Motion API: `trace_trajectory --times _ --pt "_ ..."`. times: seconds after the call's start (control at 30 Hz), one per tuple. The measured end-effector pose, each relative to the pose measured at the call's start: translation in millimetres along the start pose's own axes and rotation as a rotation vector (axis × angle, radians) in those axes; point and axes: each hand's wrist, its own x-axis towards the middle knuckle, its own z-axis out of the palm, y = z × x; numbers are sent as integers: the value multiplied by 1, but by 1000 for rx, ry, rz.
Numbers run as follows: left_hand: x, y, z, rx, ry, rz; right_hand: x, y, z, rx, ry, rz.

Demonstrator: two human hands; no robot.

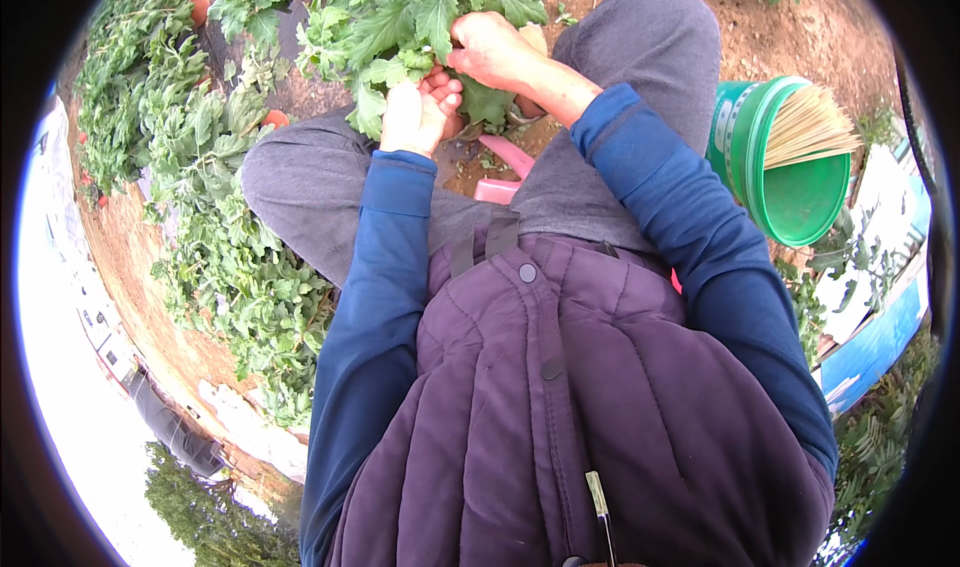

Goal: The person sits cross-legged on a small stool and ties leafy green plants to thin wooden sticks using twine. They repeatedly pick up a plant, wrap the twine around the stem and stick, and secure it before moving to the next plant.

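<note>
A leafy green plant, like a chrysanthemum with lobed leaves, stands between my knees at the top of the view. My left hand is at its lower leaves, palm turned up and fingers curled. Close beside it, my right hand reaches in from the right with bent fingers among the foliage. Leaves hide the right fingertips, so whatever they pinch cannot be made out. Below the hands, a pink plastic piece shows between my legs.
To my right, a green plastic bucket lies tilted, with a bundle of thin wooden sticks inside. Dense rows of similar plants run along my left. Several orange pots show among them on brown soil.
</note>
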Motion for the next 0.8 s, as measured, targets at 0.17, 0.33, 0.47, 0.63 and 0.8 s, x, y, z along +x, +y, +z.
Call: trace_trajectory --times 0.17,0.33,0.47,0.63,0.8 --pt "11 -2 -11 -104 -8 8 -1 -1 0 2 10 -12" --pt "-1 0 -9 -53 -117 120 1 0 2 -19 8 -1" --pt "-17 -4 7 268 -22 371 0 0 1 -5 2 14" --pt "-17 -7 5 654 111 581 -1 0 3 37 80 -28" --pt "-7 -9 -3 1340 261 1224 -2 0 4 47 89 -49"
